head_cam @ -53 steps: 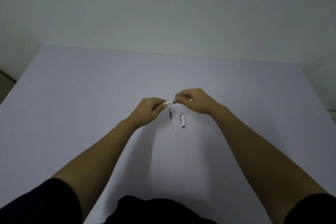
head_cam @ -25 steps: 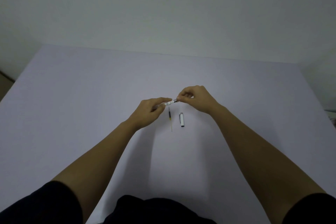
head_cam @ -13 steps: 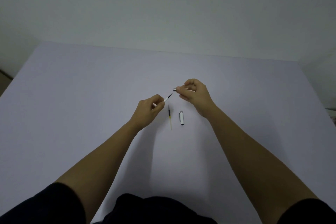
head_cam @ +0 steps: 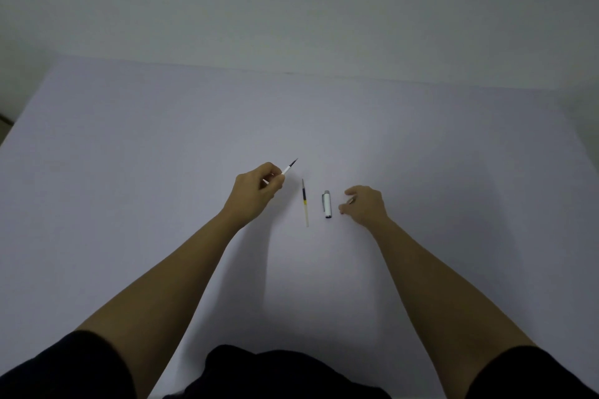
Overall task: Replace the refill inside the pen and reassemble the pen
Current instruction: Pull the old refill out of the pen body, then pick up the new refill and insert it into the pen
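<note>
My left hand (head_cam: 257,191) grips the white pen barrel (head_cam: 287,169), with a dark refill tip sticking out of its far end and pointing up and right. A loose refill (head_cam: 305,202) with a dark and yellow section lies on the table between my hands. The white pen cap (head_cam: 327,204) with a metal clip lies just right of it. My right hand (head_cam: 364,205) rests low on the table right of the cap, its fingers curled round a small metallic pen tip piece (head_cam: 350,200).
Everything lies on a wide pale lilac table (head_cam: 162,139) that meets a plain wall at the back. My dark sleeves and lap fill the bottom edge of the view.
The tip piece came off the barrel. My right hand carried it down and right to the table beside the cap, and my left hand moved left with the barrel.
</note>
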The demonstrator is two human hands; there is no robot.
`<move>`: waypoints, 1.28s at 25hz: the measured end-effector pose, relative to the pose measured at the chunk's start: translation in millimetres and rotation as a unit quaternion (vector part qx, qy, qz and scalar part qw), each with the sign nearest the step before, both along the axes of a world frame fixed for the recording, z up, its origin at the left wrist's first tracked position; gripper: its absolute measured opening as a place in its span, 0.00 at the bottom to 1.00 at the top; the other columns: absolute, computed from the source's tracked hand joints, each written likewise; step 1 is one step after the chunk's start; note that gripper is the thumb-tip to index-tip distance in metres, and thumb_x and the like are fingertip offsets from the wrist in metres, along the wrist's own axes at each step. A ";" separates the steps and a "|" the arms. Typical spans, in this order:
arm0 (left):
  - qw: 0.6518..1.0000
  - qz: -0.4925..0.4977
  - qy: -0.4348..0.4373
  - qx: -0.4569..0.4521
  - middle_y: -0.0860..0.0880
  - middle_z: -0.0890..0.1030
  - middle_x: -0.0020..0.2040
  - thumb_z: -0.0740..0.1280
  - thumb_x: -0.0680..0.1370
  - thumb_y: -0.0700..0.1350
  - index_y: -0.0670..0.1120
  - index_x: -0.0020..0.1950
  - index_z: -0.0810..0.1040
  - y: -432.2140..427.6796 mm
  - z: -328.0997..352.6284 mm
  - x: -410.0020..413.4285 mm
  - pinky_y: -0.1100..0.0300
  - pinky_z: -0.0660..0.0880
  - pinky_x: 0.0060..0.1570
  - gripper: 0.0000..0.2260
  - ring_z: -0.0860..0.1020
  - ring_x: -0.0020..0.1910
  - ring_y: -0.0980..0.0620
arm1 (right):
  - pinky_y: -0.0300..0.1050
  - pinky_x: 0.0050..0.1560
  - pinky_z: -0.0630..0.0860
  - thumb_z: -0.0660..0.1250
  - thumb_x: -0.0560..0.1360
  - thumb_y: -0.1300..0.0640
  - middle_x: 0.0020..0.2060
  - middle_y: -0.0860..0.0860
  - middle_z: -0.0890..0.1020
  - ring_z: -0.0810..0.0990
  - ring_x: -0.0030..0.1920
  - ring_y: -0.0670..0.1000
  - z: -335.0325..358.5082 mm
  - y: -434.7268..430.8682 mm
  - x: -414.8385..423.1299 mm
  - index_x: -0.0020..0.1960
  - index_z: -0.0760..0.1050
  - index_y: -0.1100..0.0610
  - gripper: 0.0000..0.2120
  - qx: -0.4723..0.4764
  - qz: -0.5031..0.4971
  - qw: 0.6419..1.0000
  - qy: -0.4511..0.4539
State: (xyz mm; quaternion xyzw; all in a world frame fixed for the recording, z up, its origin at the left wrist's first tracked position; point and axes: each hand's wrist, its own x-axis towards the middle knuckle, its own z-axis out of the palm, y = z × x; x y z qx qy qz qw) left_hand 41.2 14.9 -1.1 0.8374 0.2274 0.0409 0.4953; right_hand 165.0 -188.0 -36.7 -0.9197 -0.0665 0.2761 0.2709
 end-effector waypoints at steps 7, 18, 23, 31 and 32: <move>1.000 0.002 0.004 0.009 0.48 0.81 0.42 0.62 0.78 0.47 0.47 0.44 0.75 8.5 -8.5 6.9 0.78 0.70 0.31 0.06 0.78 0.34 0.56 | 0.40 0.45 0.70 0.76 0.64 0.62 0.47 0.60 0.83 0.81 0.49 0.58 -7.4 13.1 4.6 0.51 0.77 0.63 0.17 0.007 0.021 0.999 -0.035; 1.000 -0.014 0.001 0.016 0.46 0.82 0.43 0.62 0.78 0.48 0.47 0.44 0.75 2.0 -8.2 13.9 0.70 0.72 0.34 0.06 0.79 0.37 0.50 | 0.43 0.51 0.73 0.68 0.73 0.53 0.48 0.57 0.84 0.80 0.52 0.56 4.7 13.4 6.5 0.51 0.79 0.61 0.13 -0.001 0.010 0.997 -0.072; 0.999 -0.020 -0.012 0.023 0.45 0.82 0.43 0.62 0.78 0.48 0.47 0.45 0.75 -7.9 -2.5 17.7 0.63 0.72 0.36 0.06 0.79 0.39 0.45 | 0.37 0.49 0.72 0.67 0.74 0.52 0.45 0.51 0.85 0.82 0.49 0.50 30.8 32.2 -2.0 0.50 0.82 0.56 0.10 0.182 0.031 0.983 -0.003; 0.998 -0.044 -0.023 0.024 0.50 0.80 0.40 0.62 0.78 0.48 0.48 0.46 0.75 -18.6 1.8 13.4 0.65 0.71 0.36 0.05 0.78 0.37 0.50 | 0.27 0.41 0.75 0.70 0.73 0.53 0.39 0.41 0.83 0.82 0.42 0.37 42.3 51.7 -15.2 0.43 0.82 0.48 0.03 0.381 -0.042 0.919 0.093; 0.999 -0.046 -0.016 0.022 0.50 0.79 0.40 0.63 0.78 0.49 0.48 0.46 0.75 -17.5 -0.3 11.2 0.64 0.71 0.36 0.06 0.77 0.37 0.51 | 0.29 0.43 0.74 0.69 0.73 0.53 0.40 0.43 0.83 0.82 0.42 0.39 41.4 52.6 -14.5 0.43 0.81 0.49 0.03 0.385 -0.063 0.916 0.095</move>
